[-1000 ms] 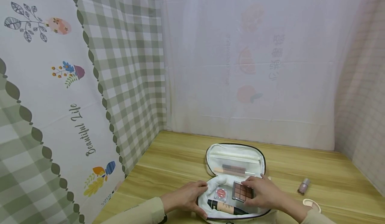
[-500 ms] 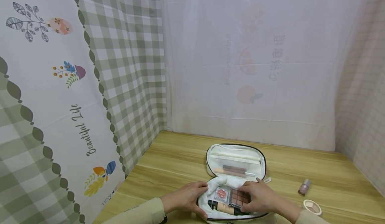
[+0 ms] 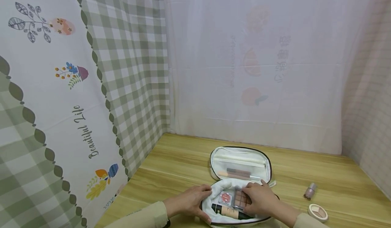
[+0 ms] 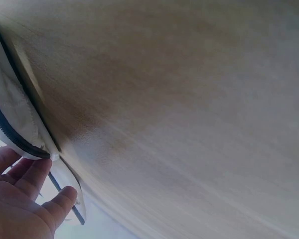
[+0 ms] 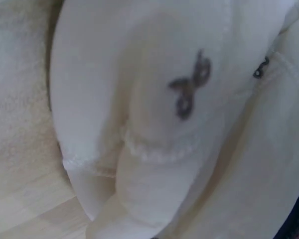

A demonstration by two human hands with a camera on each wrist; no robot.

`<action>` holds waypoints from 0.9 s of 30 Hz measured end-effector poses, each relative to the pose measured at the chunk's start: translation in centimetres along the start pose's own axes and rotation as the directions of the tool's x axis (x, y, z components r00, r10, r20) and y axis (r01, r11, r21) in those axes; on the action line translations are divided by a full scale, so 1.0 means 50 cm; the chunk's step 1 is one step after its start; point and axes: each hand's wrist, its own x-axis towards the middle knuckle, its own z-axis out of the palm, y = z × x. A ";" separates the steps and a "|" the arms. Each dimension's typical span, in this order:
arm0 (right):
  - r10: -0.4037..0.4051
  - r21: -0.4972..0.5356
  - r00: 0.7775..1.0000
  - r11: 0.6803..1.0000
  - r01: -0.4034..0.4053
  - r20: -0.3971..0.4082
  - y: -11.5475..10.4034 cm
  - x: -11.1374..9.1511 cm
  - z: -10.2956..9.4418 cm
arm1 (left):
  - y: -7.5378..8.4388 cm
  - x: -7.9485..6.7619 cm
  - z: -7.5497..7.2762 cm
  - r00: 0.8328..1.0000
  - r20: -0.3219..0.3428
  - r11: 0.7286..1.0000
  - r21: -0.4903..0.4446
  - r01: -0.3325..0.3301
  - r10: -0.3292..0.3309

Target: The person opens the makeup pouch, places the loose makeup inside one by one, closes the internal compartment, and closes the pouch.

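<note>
A white cosmetic bag (image 3: 228,183) with dark zip edging stands on the table, its lid folded back. My left hand (image 3: 191,200) holds the bag's left rim; in the left wrist view its fingertips meet the zip edge. Inside the bag, my right hand (image 3: 262,199) grips the right side of a brown eyeshadow palette (image 3: 239,200), covering part of it. Left of the palette sits a small clear case with a red round pan (image 3: 226,197). A black-capped beige tube (image 3: 229,211) lies along the front. Only the bag's cream outer fabric (image 5: 159,99) fills the right wrist view.
Slim brown sticks (image 3: 239,173) show through the lid's sheer zip pocket. On the wooden table (image 3: 183,160), to the right, lie a small silver-capped bottle (image 3: 310,191) and a round three-part compact (image 3: 318,213). Cloth curtains (image 3: 259,129) border the table.
The palette has gone from tilted above the bag to lying lower inside it, beside the red-panned case. My right hand has moved down with it. My left hand stays at the rim.
</note>
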 end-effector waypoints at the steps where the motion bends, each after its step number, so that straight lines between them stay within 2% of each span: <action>1: 0.003 -0.004 1.000 1.000 -0.003 0.006 -0.001 0.001 0.000 | 0.000 0.000 0.000 1.000 -0.001 1.000 0.003 -0.001 0.001; 7: -0.005 0.008 0.999 1.000 0.005 0.049 -0.010 0.006 -0.002 | 0.001 0.000 0.000 1.000 -0.009 1.000 0.016 -0.010 0.010; 14: -0.060 -0.005 0.998 0.998 0.060 0.032 -0.015 0.012 0.007 | 0.001 0.000 0.003 1.000 -0.025 1.000 0.024 -0.013 0.014; 22: -0.028 0.055 0.996 0.998 0.024 0.079 -0.017 0.011 0.015 | -0.001 0.001 0.004 1.000 -0.020 1.000 0.016 -0.018 0.018; 27: -0.065 0.055 0.997 0.997 0.062 0.051 -0.017 0.005 0.011 | -0.002 0.001 0.004 0.999 -0.025 1.000 0.014 -0.022 0.022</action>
